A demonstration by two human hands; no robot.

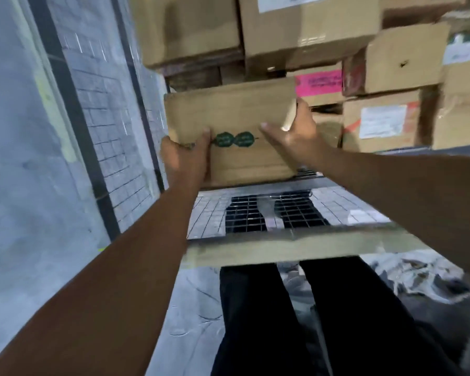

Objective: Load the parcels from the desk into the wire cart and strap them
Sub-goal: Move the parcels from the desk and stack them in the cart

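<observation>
Left hand and right hand grip parcel, arms outstretched.

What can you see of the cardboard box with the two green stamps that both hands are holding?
The cardboard box is plain brown corrugated card, oblong, closed and slightly creased, with two green stamps side by side on the face toward the camera. It is held tilted, in front of stacked cartons and above the cart's wire mesh. The left hand grips its lower left corner, and the right hand holds its right edge, thumb across the face. Blur makes the print unreadable.
</observation>
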